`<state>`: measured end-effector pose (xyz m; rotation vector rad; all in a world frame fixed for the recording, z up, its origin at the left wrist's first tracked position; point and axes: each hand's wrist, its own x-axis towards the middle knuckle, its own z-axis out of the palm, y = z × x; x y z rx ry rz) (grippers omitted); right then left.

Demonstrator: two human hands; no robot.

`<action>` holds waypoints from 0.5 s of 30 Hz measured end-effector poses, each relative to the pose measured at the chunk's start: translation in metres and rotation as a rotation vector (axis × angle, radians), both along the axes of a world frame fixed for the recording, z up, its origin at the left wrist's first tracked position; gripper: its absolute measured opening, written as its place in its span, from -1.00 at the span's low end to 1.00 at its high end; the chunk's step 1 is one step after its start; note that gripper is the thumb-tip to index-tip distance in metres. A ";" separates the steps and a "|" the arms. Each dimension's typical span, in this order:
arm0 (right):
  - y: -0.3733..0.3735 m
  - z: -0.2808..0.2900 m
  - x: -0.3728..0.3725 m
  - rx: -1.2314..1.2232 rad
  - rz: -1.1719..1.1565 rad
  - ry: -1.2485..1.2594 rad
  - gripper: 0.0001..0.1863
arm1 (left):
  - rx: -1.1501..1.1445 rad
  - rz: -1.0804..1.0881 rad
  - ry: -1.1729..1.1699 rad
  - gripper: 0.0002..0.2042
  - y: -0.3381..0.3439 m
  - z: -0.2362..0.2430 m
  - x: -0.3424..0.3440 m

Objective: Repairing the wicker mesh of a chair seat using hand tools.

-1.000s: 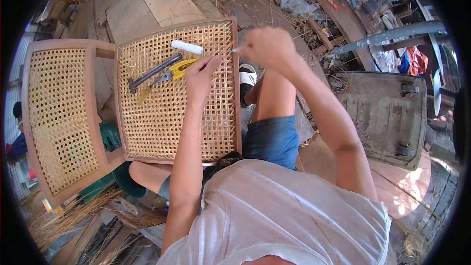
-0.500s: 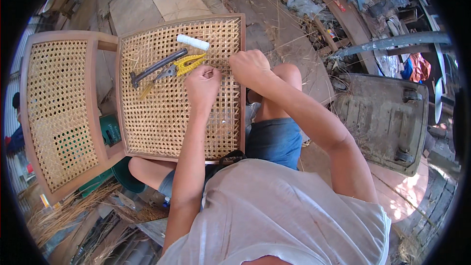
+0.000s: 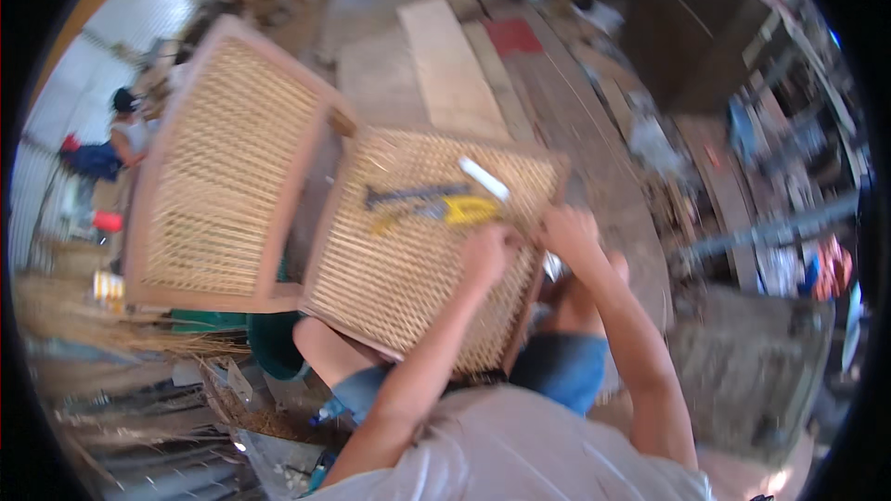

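Head camera view, blurred by motion: a wooden chair with woven cane panels (image 3: pixel 390 269) lies across the seated person's lap, its seat facing up and its backrest (image 3: pixel 223 167) reaching out to the left. The left hand (image 3: pixel 490 252) is over the right part of the seat, and the right hand (image 3: pixel 568 230) is just beside it, at the seat's right wooden rail (image 3: pixel 527 311). The fingers of both hands are bent inward, the hands close together but apart; the blur hides the fingertips, so whether they grip anything cannot be told.

On the cane, just beyond the left hand, lie yellow-handled pliers (image 3: pixel 471 211), with a dark hammer-shaped tool (image 3: pixel 418 193) alongside them on the far side. Farther still, toward the seat's far right corner, rests a white cylinder (image 3: pixel 484 178). Below the chair, between the backrest and the person's left leg, is a green tub (image 3: pixel 277 348).

Pale boards (image 3: pixel 455 65) cover the floor on the far side, near a flat red piece (image 3: pixel 512 35). Loose straw-like strands (image 3: pixel 102 315) are heaped to the left. Another person in a dark cap (image 3: pixel 124 99) is at the far left, well apart. To the right stand a slanting pipe (image 3: pixel 770 225) and an orange bundle (image 3: pixel 833 267).
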<state>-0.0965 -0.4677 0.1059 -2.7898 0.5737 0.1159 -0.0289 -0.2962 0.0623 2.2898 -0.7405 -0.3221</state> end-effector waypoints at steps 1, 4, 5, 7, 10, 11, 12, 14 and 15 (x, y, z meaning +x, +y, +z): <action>-0.004 0.004 -0.005 -0.026 0.023 0.038 -0.65 | -0.020 -0.008 -0.058 -0.86 0.000 0.002 -0.007; -0.019 0.023 -0.015 -0.129 0.024 0.110 -0.62 | 0.073 -0.006 -0.040 -0.84 0.004 0.012 -0.014; -0.025 0.042 -0.022 -0.137 -0.008 0.092 -0.59 | 0.096 -0.010 -0.051 -0.83 0.007 0.017 -0.014; -0.054 0.043 -0.035 -0.181 -0.029 0.047 -0.56 | 0.046 0.002 -0.094 -0.82 -0.002 0.022 -0.022; -0.053 0.048 -0.037 -0.173 -0.064 0.005 -0.53 | -0.238 0.061 -0.078 -0.73 0.004 0.031 -0.020; -0.052 0.051 -0.039 -0.144 -0.086 -0.011 -0.53 | -0.494 0.102 -0.037 -0.63 0.006 0.035 -0.020; -0.054 0.053 -0.044 -0.142 -0.081 -0.016 -0.53 | -0.492 0.106 -0.043 -0.63 0.016 0.037 -0.022; -0.070 0.054 -0.057 -0.081 -0.178 -0.088 -0.53 | -0.661 0.204 0.244 -0.48 0.037 0.043 -0.032; -0.072 0.050 -0.060 -0.077 -0.174 -0.096 -0.53 | -0.658 0.205 0.235 -0.48 0.044 0.038 -0.037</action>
